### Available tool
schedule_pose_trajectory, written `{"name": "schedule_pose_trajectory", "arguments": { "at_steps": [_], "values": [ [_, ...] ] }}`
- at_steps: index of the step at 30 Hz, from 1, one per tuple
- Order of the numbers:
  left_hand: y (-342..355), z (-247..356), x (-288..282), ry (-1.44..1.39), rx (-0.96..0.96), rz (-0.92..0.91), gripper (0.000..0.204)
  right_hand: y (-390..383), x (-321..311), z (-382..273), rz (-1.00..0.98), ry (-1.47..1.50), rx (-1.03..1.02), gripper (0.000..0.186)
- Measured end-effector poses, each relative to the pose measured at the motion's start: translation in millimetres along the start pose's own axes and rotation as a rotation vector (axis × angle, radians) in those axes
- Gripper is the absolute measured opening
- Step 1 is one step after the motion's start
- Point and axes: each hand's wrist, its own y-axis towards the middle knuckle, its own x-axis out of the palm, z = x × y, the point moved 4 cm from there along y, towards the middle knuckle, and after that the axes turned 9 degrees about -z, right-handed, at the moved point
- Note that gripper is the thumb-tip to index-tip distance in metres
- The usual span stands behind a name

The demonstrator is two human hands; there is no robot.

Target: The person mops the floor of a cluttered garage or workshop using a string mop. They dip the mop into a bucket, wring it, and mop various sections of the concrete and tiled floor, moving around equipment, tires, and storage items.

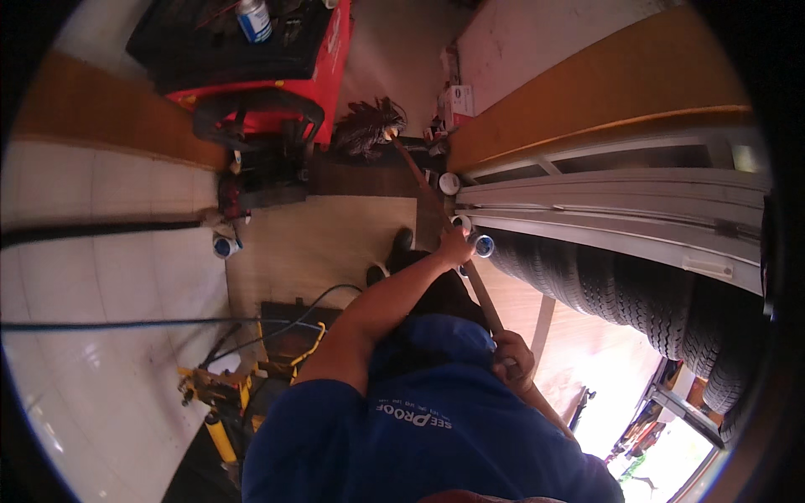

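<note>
lined-up black tyres [599,289], a can [255,22] on a red cart [330,67], perhaps a yellow jack [246,392]

- Dim overall; strongest light from lower right, floor [597,362] there washed out to white.
- Tyres [616,289] in deep shadow, some tread readable.
- Faint sheen on white tiled wall [92,277], left.
- Metal rails [620,199] bend toward the edge; corners black.
- Fine detail soft, especially in dark areas.

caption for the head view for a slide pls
Left hand and right hand grip a long mop handle, its dark, stringy head near a red cart; tyres line the right.
</note>
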Motion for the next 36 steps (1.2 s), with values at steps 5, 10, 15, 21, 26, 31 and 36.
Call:
{"name": "schedule_pose_trajectory", "arguments": {
  "at_steps": [5, 10, 15, 21, 26, 31, 36],
  "values": [
    [87, 35, -77, -0.151, 0.067, -0.046, 0.055, 106, -19, 36, 0.001, -0.055, -0.163, 0.020],
    [186, 90, -179, 0.000, -0.026, 0.040, 0.075, 255, -14, 116, -0.223, -0.147, -0.110, 0.031],
    [219, 191, -258, -0.228, -0.073, -0.009, 0.086, 406, -49, 141, -0.137, -0.036, -0.058, 0.039],
    [276, 275, -293, -0.847, 0.008, -0.204, 0.033, 462, -146, 70, -0.392, -0.175, 0.076, 0.043],
    [350, 251, -311, -0.859, -0.041, -0.156, 0.013, 512, -209, 38, -0.161, -0.047, -0.121, 0.041],
    [423, 319, -348, -0.912, -0.110, -0.227, 0.008, 597, -253, 68, 0.150, 0.052, -0.093, 0.033],
    [551, 371, -443, -0.874, -0.146, -0.126, 0.009, 737, -274, 114, 0.130, 0.099, -0.045, 0.026]
  ]
}}
